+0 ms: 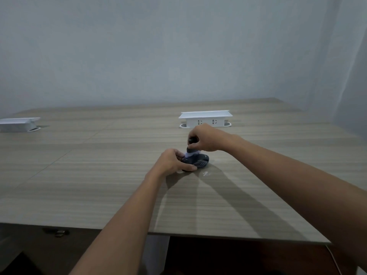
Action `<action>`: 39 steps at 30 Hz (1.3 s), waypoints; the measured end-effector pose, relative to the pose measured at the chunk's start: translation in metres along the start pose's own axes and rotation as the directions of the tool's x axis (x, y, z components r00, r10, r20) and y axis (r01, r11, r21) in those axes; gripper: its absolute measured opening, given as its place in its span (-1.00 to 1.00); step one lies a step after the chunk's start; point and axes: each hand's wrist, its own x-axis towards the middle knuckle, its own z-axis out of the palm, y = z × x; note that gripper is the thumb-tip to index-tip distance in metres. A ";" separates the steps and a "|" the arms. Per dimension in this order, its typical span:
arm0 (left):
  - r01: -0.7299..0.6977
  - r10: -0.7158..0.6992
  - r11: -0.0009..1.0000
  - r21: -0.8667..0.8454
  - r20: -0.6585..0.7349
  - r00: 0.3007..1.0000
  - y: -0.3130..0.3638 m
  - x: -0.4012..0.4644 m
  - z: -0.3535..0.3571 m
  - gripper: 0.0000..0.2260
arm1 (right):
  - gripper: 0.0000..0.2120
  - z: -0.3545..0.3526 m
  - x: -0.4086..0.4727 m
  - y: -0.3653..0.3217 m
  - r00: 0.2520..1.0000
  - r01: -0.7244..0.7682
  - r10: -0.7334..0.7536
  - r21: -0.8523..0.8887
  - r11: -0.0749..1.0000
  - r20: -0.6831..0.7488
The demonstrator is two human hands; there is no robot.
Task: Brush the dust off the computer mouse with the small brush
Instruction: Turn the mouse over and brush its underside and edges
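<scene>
The left hand (172, 159) pins the mouse (199, 162) to the tabletop (79, 175), likely so it won't slide, while the right hand (204, 138), closed on the small brush (191, 150), presses its bristles down on top.

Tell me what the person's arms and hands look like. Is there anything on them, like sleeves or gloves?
Both arms are bare from hand to elbow: no sleeves show. The left hand and right hand wear no gloves, and I can see no watch, bracelet or ring on either one.
</scene>
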 end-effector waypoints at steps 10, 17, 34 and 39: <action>0.006 -0.005 1.000 -0.022 0.036 0.999 -0.005 0.000 -0.003 -0.37 | -0.73 0.000 -0.013 0.017 0.986 -0.149 0.151 0.036 0.988 -0.071; -0.011 0.009 1.000 0.028 0.084 0.996 0.001 -0.001 -0.006 -0.47 | -0.76 0.000 -0.020 0.018 0.964 -0.206 0.226 0.147 0.967 -0.140; -0.041 0.035 0.996 0.081 0.081 0.996 0.012 0.005 -0.005 -0.67 | -0.84 0.019 -0.036 0.039 0.909 -0.265 0.389 0.511 0.818 -0.151; -0.021 0.017 0.993 0.112 0.036 0.999 0.015 0.006 -0.001 -0.69 | -0.79 0.030 -0.045 0.041 0.857 -0.322 0.481 0.536 0.781 -0.185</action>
